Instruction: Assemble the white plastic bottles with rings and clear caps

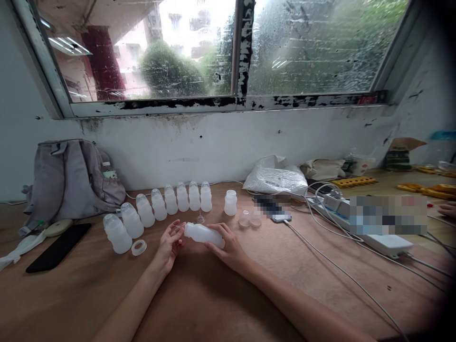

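My right hand point(230, 248) is wrapped round a frosted white baby bottle point(204, 234), tilted on its side with its open mouth to the left. At that mouth, the fingers of my left hand point(171, 243) are pinched together near something clear that is too small to make out. A clear bottle teat point(200, 218) stands on the table just behind the held bottle. An uncapped baby bottle point(230, 203) stands upright farther back. Several baby bottles with clear caps point(183, 197) form a curved row on the left. A white ring point(138, 247) lies before the row.
Clear round parts point(244, 220) lie right of centre, near a phone point(282, 217) on a white cable. A power strip point(384, 243) with cables runs along the right. On the left are a grey backpack point(71, 175) and a black flat object point(59, 248). Another person's hand point(447, 209) shows far right.
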The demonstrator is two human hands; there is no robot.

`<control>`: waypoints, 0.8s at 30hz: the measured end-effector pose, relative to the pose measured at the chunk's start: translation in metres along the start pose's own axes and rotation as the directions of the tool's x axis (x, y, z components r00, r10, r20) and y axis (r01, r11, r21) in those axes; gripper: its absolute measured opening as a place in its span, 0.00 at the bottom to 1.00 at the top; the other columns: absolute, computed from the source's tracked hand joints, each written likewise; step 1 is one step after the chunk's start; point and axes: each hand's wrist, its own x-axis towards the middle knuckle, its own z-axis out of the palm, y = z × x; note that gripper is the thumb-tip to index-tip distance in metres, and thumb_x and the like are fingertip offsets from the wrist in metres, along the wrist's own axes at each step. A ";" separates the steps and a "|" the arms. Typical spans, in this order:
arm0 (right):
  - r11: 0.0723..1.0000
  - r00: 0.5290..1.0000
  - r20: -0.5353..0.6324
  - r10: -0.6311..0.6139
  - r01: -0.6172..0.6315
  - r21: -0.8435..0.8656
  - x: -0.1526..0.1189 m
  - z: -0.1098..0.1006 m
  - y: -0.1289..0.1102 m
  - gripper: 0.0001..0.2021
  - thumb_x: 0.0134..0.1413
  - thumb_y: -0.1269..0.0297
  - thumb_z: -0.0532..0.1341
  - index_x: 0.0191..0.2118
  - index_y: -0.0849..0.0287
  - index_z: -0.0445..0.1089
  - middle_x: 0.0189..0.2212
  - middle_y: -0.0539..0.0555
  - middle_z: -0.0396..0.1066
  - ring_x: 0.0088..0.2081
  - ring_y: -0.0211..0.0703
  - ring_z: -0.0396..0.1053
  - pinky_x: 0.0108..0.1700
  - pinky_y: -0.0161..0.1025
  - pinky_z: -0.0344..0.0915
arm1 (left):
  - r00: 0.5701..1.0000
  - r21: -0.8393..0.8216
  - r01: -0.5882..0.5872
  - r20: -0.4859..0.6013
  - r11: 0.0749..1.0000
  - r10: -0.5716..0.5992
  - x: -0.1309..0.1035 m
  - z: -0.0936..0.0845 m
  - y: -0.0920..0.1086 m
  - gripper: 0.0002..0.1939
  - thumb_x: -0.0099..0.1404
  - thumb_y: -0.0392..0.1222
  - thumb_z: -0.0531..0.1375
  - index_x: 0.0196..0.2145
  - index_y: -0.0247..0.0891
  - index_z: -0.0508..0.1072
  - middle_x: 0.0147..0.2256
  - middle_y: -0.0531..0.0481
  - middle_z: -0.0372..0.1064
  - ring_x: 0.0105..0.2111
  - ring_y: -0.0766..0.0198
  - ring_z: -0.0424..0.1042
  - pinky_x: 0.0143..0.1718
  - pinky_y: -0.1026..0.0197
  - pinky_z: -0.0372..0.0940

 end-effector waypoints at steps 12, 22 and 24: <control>0.999 1.000 -0.012 0.029 -0.029 -0.016 0.000 -0.002 -0.002 0.17 0.45 0.61 0.60 0.44 0.55 0.64 0.38 0.54 0.66 0.40 0.44 0.64 0.41 0.40 0.62 | 0.996 0.089 0.013 -0.093 0.996 -0.004 0.001 -0.003 -0.005 0.14 0.51 0.37 0.63 0.36 0.38 0.68 0.30 0.52 0.68 0.19 0.76 0.65 0.18 0.74 0.61; 0.994 0.995 0.000 0.103 -0.103 0.037 0.000 -0.003 -0.004 0.17 0.44 0.58 0.60 0.42 0.57 0.67 0.37 0.54 0.69 0.37 0.42 0.66 0.35 0.36 0.63 | 0.995 0.106 0.004 -0.101 0.994 0.006 0.002 -0.003 -0.007 0.12 0.51 0.36 0.62 0.36 0.38 0.69 0.33 0.52 0.69 0.21 0.76 0.66 0.19 0.75 0.61; 0.990 0.992 0.008 0.128 -0.128 0.054 0.000 -0.003 -0.004 0.17 0.44 0.57 0.60 0.42 0.56 0.67 0.37 0.53 0.69 0.36 0.42 0.66 0.34 0.36 0.63 | 0.995 0.118 0.003 -0.102 0.993 0.009 0.002 -0.004 -0.007 0.12 0.51 0.37 0.63 0.36 0.38 0.70 0.33 0.51 0.69 0.22 0.76 0.66 0.19 0.75 0.61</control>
